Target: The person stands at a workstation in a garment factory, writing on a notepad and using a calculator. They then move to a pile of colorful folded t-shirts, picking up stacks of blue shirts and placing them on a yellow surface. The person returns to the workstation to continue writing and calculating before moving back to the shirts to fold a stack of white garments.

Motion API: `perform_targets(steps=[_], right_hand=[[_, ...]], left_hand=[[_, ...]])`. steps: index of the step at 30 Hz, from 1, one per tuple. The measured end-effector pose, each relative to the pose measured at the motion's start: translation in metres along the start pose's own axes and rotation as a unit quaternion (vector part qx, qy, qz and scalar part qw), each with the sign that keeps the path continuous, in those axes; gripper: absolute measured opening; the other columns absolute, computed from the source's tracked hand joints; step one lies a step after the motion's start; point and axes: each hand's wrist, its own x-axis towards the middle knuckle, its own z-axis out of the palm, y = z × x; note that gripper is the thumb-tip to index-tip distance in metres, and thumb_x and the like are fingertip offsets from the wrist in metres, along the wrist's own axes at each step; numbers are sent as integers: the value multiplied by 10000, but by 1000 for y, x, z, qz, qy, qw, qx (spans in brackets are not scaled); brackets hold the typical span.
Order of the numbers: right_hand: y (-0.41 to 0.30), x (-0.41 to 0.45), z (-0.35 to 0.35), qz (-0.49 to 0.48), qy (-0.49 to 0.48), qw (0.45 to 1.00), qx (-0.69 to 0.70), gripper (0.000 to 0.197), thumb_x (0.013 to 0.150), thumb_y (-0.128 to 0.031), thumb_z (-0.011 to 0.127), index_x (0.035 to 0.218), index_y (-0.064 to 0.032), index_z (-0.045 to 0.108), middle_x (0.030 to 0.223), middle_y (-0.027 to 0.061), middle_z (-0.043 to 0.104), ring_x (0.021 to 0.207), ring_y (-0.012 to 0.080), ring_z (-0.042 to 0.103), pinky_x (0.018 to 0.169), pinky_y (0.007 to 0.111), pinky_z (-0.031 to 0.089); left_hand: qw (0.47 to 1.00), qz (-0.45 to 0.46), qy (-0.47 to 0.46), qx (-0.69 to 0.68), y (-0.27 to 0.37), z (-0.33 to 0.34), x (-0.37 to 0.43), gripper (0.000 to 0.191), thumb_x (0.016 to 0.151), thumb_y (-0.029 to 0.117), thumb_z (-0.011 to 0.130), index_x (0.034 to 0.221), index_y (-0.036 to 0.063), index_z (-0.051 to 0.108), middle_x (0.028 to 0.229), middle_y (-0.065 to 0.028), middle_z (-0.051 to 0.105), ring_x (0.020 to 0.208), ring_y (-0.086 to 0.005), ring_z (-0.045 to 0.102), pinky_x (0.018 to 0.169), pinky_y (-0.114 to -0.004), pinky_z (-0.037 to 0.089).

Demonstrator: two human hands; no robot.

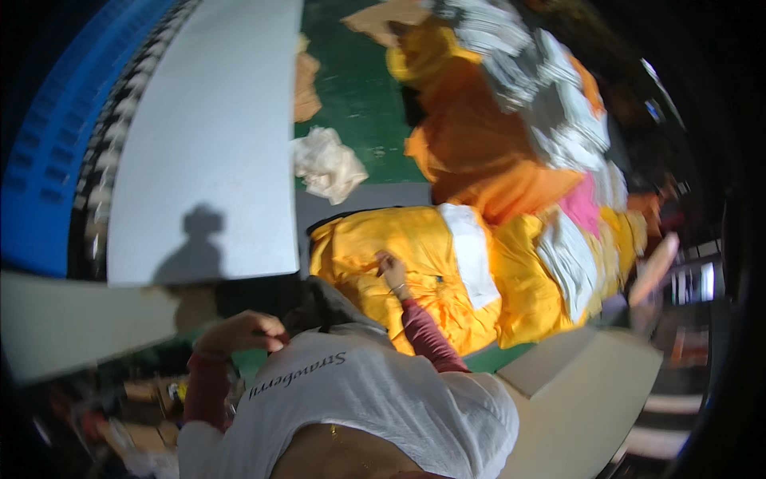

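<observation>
Over a bundle of yellow fabric (383, 233) before me, on the right side of my body, is my right hand (392, 269), its fingers curled; whether they pinch the cloth cannot be made out. A white cloth strip (470, 254) lies across the bundle's right part. My left hand (245, 332) is bent inward near my chest, fingers partly curled, with no object visible in it. Beyond the left hand stands a wide pale board or tabletop (221, 120), with a shadow falling on its near part.
Orange fabric (479, 138) and stacked white cloths (556, 108) are heaped at the upper right. A crumpled cream cloth (329, 164) lies on the green floor (371, 108). Blue slatted equipment (54, 138) runs along the left. A cardboard-like panel (580, 389) is at the lower right.
</observation>
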Motion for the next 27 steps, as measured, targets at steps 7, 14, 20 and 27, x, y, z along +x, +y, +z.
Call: perform_targets(steps=[7,14,20,27], right_hand=[[-7,-55,15,47,-51,977,-202,146,812,-154,536,911,-75,607,715,112,638,628,229,626,597,315,473],[-9,105,-18,111,-140,940,-292,212,776,-268,563,887,-101,630,797,160,641,762,343,614,676,409,478],[160,321,-39,15,-288,874,-391,237,764,-245,507,876,-78,632,817,189,636,782,371,613,674,448,483],[256,564,-111,139,-281,873,-375,300,777,-234,549,1039,-105,620,965,150,645,913,297,622,775,409,492]], left_hand=[[967,-38,205,149,6,-57,7,232,841,197,531,900,-1,636,773,-38,606,718,-105,536,692,-235,427],[910,-36,379,165,-6,-113,50,147,811,150,566,771,17,517,1188,-135,522,1081,-238,474,909,-344,355],[849,-88,456,253,37,-179,137,66,773,39,578,823,4,552,1149,-169,544,1101,-291,495,936,-366,363],[940,-179,281,76,110,-311,388,145,840,45,494,926,-14,595,904,-73,630,848,-120,566,758,-255,442]])
